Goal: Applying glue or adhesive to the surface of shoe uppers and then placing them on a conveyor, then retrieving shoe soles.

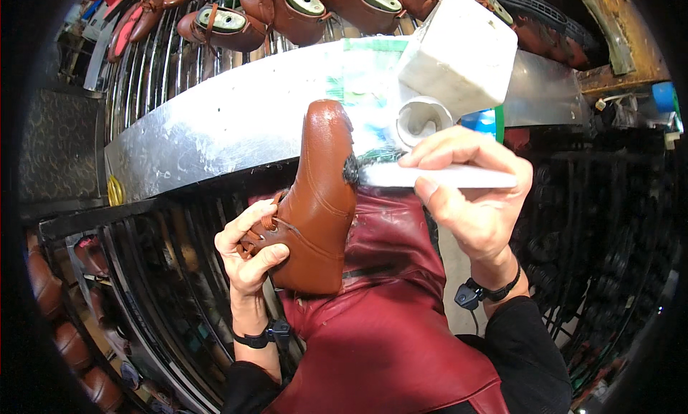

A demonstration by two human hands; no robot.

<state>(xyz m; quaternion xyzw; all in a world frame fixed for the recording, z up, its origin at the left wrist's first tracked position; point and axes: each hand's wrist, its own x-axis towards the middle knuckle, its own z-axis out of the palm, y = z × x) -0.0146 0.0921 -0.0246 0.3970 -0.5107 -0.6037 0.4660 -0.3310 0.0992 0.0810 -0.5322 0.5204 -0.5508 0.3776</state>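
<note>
My left hand (251, 246) grips a brown leather shoe (319, 192) by its laced opening, thumb and fingers wrapped round the upper. The shoe is turned on its side, toe pointing away from me. Between the fingers and thumb of my right hand (476, 192) is a white-handled brush (444, 176). Its dark bristles touch the right edge of the shoe, along the bottom rim. A white round cup (423, 120) with whitish matter inside stands just beyond the brush.
Beyond the shoe runs a shiny metal bench top (215, 127) with a large white block (459, 52) on it. More brown shoes (287, 9) line a barred rack at the back. A red apron (387, 342) covers my lap. Dark racks flank both sides.
</note>
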